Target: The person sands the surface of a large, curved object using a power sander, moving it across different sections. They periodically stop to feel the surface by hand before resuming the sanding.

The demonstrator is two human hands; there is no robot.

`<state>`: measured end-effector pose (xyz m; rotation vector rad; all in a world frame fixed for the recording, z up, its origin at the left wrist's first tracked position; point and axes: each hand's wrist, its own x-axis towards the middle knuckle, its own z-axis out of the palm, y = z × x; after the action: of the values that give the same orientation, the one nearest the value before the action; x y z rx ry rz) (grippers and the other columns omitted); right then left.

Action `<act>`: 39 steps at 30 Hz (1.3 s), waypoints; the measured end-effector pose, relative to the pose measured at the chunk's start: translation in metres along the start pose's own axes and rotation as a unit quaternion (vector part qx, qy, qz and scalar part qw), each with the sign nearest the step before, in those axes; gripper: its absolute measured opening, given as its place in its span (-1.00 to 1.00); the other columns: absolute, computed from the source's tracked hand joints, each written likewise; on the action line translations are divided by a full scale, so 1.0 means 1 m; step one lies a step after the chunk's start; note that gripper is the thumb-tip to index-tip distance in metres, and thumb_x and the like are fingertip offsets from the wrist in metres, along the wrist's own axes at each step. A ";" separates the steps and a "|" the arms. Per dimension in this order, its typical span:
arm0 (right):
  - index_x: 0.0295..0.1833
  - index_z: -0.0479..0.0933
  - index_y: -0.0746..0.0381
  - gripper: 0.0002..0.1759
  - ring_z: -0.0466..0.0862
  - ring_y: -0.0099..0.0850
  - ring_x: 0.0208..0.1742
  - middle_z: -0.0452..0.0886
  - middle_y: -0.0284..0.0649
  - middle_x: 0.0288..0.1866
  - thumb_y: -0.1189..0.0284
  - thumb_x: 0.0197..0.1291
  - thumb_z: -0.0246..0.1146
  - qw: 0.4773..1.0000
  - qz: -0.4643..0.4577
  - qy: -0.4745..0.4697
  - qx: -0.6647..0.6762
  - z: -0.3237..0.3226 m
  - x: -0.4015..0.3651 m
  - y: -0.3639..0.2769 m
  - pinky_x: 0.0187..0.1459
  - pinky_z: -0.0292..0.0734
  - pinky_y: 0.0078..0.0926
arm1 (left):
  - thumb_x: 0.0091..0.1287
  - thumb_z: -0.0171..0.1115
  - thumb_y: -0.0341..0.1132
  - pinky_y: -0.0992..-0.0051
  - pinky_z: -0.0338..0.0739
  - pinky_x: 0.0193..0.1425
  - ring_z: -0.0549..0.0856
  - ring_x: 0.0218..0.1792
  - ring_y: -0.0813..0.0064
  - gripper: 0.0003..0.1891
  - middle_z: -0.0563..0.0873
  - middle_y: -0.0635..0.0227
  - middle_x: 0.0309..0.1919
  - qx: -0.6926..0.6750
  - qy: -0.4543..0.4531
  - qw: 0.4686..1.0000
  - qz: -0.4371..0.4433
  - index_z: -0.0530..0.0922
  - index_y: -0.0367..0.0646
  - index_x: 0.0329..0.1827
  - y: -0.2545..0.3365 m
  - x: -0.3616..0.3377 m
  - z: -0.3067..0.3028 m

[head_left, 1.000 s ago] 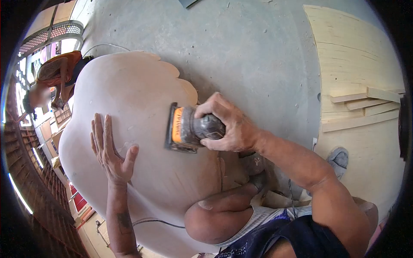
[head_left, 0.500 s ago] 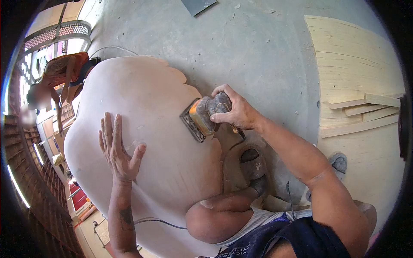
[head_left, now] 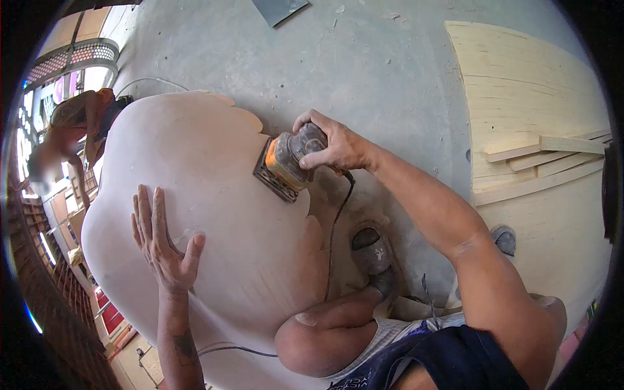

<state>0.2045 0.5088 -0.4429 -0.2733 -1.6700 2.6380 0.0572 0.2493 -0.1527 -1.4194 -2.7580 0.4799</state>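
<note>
A large, smooth, pale rounded form (head_left: 214, 140) with a scalloped edge fills the middle of the view. My right hand (head_left: 335, 146) grips the dusty, dark body of an orange-and-black electric sander (head_left: 284, 156) from above. The sander's flat square pad rests against the form near the scalloped edge, and a dark cord trails from its back end. Further left, my left hand (head_left: 162, 250) lies flat on the pale surface, fingers stretched and thumb spread, holding nothing. My bent knee (head_left: 318, 341) is beside the form's lower part.
Another person (head_left: 88, 123) bends over beyond the form's far left side. At right lies a plywood sheet (head_left: 513, 84) with several wooden strips (head_left: 546, 159) on it. A dark flat piece (head_left: 279, 10) is on the dusty concrete floor (head_left: 383, 78). A thin cable (head_left: 237, 348) crosses near my knee.
The whole view has shifted, moving most things left. The sander in my right hand has slid up along the form's scalloped edge, and more of its cord shows. My left hand stays flat.
</note>
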 end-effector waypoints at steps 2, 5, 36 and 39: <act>0.29 0.45 0.08 -0.28 0.59 -0.43 0.14 0.59 -0.32 0.06 0.40 0.03 0.65 1.000 -0.011 -0.009 -0.006 0.000 -0.007 0.005 0.25 0.52 -0.36 | 0.42 0.09 0.56 -0.19 -0.05 0.78 0.19 0.76 -0.18 0.09 0.31 -0.10 0.73 0.001 0.001 1.000 0.003 0.37 -0.21 0.72 -0.001 0.000 0.000; 0.28 0.46 0.08 -0.28 0.59 -0.42 0.13 0.60 -0.31 0.04 0.41 0.02 0.65 1.000 0.004 0.010 -0.022 0.000 -0.011 0.016 0.24 0.52 -0.34 | 0.36 0.09 0.60 -0.22 -0.10 0.79 0.15 0.79 -0.09 0.08 0.27 -0.01 0.76 -0.013 -0.006 1.000 -0.021 0.39 -0.06 0.73 0.001 0.001 -0.001; 0.32 0.44 0.08 -0.27 0.57 -0.48 0.11 0.55 -0.34 0.05 0.41 0.05 0.64 0.998 0.050 0.035 0.018 0.011 -0.057 0.071 0.22 0.53 -0.37 | 0.40 0.07 0.60 -0.21 -0.05 0.79 0.19 0.77 -0.14 0.08 0.32 -0.05 0.73 -0.018 0.018 1.000 0.004 0.41 -0.15 0.70 -0.005 -0.001 0.006; 0.32 0.43 0.07 -0.26 0.57 -0.49 0.11 0.55 -0.35 0.05 0.43 0.05 0.64 0.997 0.064 0.039 0.004 0.009 -0.064 0.075 0.21 0.53 -0.39 | 0.39 0.07 0.61 -0.22 -0.05 0.79 0.19 0.77 -0.13 0.09 0.32 -0.04 0.73 -0.013 0.019 1.000 0.003 0.42 -0.14 0.70 -0.007 -0.001 0.006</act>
<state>0.2727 0.4619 -0.4974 -0.4929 -1.6725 2.6819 0.0511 0.2427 -0.1565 -1.4270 -2.7405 0.4133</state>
